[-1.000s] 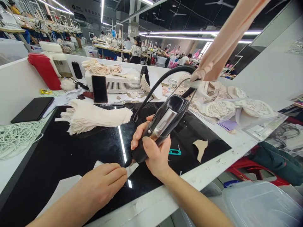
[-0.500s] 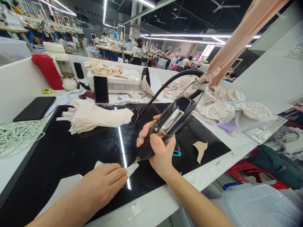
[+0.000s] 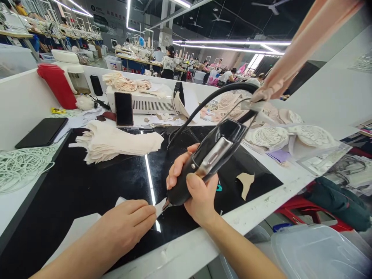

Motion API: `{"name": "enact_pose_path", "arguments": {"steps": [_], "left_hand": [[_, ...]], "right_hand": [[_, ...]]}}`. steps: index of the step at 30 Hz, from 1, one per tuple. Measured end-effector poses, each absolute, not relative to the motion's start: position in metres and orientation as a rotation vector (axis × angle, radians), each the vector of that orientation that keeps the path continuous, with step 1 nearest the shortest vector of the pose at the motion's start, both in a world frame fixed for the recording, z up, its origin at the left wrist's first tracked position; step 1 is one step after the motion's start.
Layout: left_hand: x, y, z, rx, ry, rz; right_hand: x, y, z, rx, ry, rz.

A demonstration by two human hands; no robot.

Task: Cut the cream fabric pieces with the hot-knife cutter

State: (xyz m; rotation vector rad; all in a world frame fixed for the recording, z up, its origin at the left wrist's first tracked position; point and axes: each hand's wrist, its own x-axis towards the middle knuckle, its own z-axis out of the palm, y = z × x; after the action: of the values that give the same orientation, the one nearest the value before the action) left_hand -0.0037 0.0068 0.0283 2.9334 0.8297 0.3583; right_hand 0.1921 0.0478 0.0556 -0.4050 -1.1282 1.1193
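My right hand [image 3: 200,193] is wrapped round a black corded handheld power tool [image 3: 209,155] with a metal plate along its side. The narrow metal tip [image 3: 166,204] points down and left, at the edge of a small white fabric piece [image 3: 160,207]. My left hand [image 3: 130,224], fingers together, presses that piece against the shiny black work surface [image 3: 110,182], close beside the tip. Part of the fabric is hidden under the fingers. A larger white sheet [image 3: 75,232] lies partly beneath my left forearm. Pink cloth [image 3: 302,58] tied to the tool's rear holds it from above.
A stack of cream fabric pieces [image 3: 122,143] lies behind my hands. A beige scrap [image 3: 246,184] and a teal item [image 3: 219,188] are to the right. Phones, a white vented box [image 3: 151,104], a red tumbler [image 3: 58,85] and lace cups [image 3: 267,136] line the back and sides.
My right hand has tilted the tool slightly; its rear has shifted right and its tip a little left and down over the fabric. The left hand stays in place.
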Motion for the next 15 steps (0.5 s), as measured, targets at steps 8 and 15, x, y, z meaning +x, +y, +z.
{"name": "enact_pose_path", "arguments": {"steps": [8,15], "left_hand": [[-0.001,0.008,0.028,2.952,0.82,0.407],[-0.002,0.006,0.025,3.008,0.819,0.352]], "right_hand": [[0.188,0.047,0.05,-0.426,-1.155,1.114],[0.199,0.051,0.055,-0.424,-1.115,1.051]]}}
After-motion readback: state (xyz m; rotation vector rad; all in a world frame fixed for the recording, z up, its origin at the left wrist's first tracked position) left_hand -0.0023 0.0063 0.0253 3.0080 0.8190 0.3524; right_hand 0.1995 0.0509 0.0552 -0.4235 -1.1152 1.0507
